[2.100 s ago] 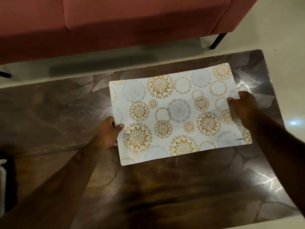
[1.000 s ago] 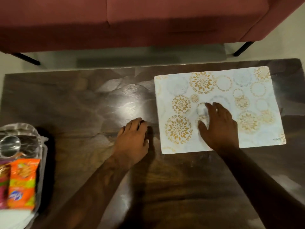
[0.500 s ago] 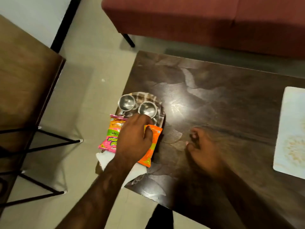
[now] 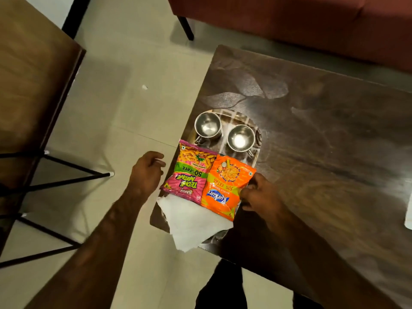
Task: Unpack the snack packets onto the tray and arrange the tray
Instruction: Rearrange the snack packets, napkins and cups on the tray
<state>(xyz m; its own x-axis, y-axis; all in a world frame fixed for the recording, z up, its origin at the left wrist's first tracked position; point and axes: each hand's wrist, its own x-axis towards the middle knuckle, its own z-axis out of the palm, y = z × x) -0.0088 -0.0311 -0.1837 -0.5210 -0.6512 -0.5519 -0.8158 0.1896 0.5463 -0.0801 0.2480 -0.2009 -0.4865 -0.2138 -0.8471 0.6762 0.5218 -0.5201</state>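
Observation:
A patterned tray (image 4: 235,115) sits at the left end of the dark table (image 4: 323,134). On it stand two steel cups (image 4: 207,127) (image 4: 240,139). Nearer me a pink snack packet (image 4: 189,175) and an orange snack packet (image 4: 225,188) lie side by side, partly over white napkins (image 4: 191,221) that hang past the tray's near edge. My right hand (image 4: 259,194) grips the tray's right rim beside the orange packet. My left hand (image 4: 147,172) hovers just left of the pink packet, fingers loosely curled, holding nothing.
The tray lies at the table's left edge, with pale floor beyond it. A brown wooden table (image 4: 29,63) on black metal legs (image 4: 66,168) stands to the left. A red sofa (image 4: 289,18) runs behind. A white placemat (image 4: 409,210) shows at the far right.
My view has swung left from the placemat to the tray. My left hand has lifted off the packets to the tray's left side. My right hand has moved from the table to the tray's right rim.

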